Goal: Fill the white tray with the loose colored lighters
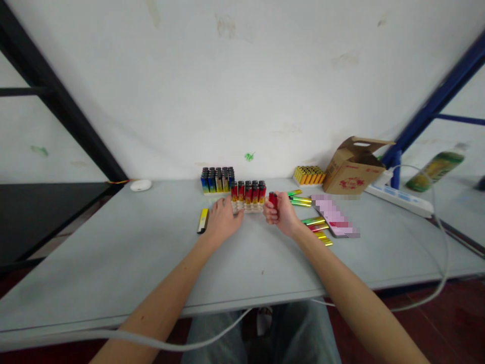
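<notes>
My right hand (283,215) is closed around a small red cylinder with a dark top (273,199), held upright just off the right end of a pale rack (248,208). Several red-and-gold cylinders with black tops (248,192) stand in the rack's back rows, and its front holes show bare. My left hand (223,217) is open, with its fingers apart at the rack's left end; whether it presses on the rack I cannot tell. Beside that hand lies a yellow-and-white flat object with a black end (203,221). Shiny green, red and gold strips (316,224) lie right of my right hand.
Blue-and-yellow cylinders (217,180) stand in a block by the wall. Further right are a tray of orange-yellow cylinders (309,175), an open cardboard box (350,169), a blurred pink flat object (333,215), a power strip (401,199) and a white cable (447,253). A white case (141,185) lies left.
</notes>
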Available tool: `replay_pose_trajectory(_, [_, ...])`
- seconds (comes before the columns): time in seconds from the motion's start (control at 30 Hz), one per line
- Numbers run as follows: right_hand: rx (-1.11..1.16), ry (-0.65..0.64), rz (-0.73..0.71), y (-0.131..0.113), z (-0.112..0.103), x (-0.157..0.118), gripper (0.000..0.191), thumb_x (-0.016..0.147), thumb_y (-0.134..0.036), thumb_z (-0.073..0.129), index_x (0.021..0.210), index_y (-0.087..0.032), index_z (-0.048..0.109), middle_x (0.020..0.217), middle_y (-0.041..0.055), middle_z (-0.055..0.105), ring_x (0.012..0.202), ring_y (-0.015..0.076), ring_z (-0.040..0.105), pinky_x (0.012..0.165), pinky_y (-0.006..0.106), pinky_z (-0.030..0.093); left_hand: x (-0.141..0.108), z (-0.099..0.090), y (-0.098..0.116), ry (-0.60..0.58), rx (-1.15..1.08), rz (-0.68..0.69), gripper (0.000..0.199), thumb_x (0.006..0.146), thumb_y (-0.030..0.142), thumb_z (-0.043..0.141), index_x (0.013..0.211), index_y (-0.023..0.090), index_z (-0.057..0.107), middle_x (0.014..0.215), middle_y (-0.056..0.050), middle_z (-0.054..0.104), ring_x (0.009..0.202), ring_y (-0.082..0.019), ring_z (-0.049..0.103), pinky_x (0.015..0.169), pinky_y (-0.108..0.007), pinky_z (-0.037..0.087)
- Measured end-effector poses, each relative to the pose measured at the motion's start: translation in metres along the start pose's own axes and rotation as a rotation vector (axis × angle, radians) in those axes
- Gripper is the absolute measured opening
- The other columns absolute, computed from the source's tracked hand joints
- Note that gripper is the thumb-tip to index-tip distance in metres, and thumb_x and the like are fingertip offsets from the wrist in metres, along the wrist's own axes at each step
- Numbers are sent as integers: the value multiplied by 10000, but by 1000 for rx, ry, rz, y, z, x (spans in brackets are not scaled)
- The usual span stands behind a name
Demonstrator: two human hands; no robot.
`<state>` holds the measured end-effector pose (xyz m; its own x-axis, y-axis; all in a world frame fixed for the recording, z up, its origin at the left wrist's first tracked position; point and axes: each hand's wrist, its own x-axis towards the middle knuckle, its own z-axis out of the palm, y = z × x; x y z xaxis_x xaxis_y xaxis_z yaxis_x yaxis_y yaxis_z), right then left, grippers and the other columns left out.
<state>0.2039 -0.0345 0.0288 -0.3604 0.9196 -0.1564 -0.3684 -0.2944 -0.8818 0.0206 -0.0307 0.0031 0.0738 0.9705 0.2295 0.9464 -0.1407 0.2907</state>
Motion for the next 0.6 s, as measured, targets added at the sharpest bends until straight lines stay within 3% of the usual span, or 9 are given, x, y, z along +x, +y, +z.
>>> replay_pose_trajectory(0.23, [45, 8, -19, -1, 1, -2, 407, 852, -532, 300, 642, -203, 413, 505, -79, 235, 406, 77, 163, 395, 193, 147, 0, 2, -1, 31, 17, 22, 489, 897, 388, 488, 1291, 100, 447, 1190, -195, 579, 1141, -325, 545, 935, -403, 415])
replay_pose_trajectory(0.43, [96, -14, -124, -1, 1, -2, 298, 809, -342, 346, 819, -167, 587, 626, -21, 416, 500, 102, 385, 447, 211, 262, 4, 8, -7, 63, -29, 37, 504, 894, 395, 492, 1284, 77, 453, 1188, -218, 572, 1129, -343, 550, 929, -437, 430])
replay_pose_trajectory(0.6, [14, 35, -178, 3, 2, 3, 198, 756, -333, 575, 865, -178, 636, 672, -22, 509, 580, 105, 465, 530, 224, 355, 6, 9, -8, 209, -171, 70, 420, 885, 367, 512, 1204, 94, 518, 1188, -212, 567, 1136, -342, 543, 933, -469, 444])
